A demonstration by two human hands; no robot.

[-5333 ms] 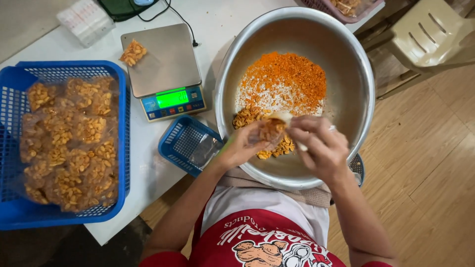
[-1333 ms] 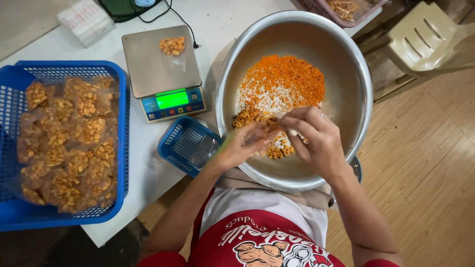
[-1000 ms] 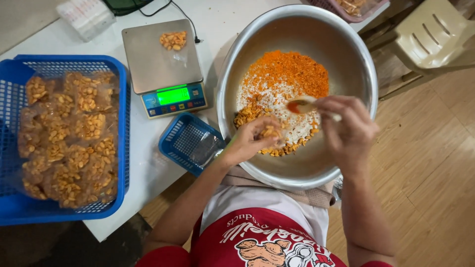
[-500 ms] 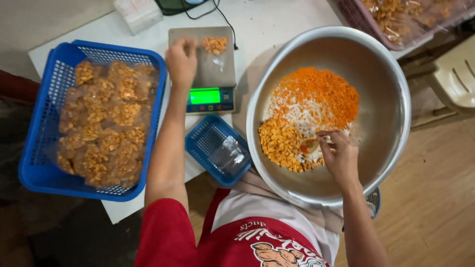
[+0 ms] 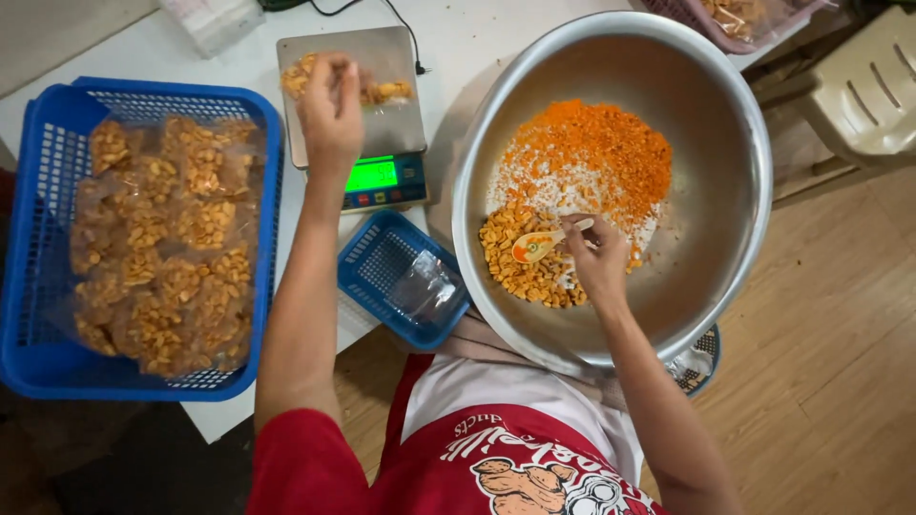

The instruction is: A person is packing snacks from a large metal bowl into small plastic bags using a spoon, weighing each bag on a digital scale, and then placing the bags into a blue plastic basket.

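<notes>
Bag in left hand: the left hand is pinched shut on the top of a small clear plastic bag of golden fried nuts, setting it on the flat steel platform of the digital scale. A second little bag of nuts lies on the platform just to the right of the fingers.

How it'd handle: looks light and floppy to me, thin slick film with loose nuts that shift around, and the mouth seems unsealed. I'd hold it by the bunched neck, like the hand does; grab the belly and you'd probably crush nuts or tip them out.

Right hand: the right hand is closed round the handle of a small pale plastic spoon, bowl pointing left and resting on the nuts.

Under the spoon: a heap of loose golden nuts, with a spread of orange and white seasoning crumbs just beyond the knuckles, all inside the big round stainless steel basin.

Between the arms: a small blue plastic basket with empty clear bags in it.

Left of the left arm: a large blue plastic basket piled with filled bags of nuts.
</notes>
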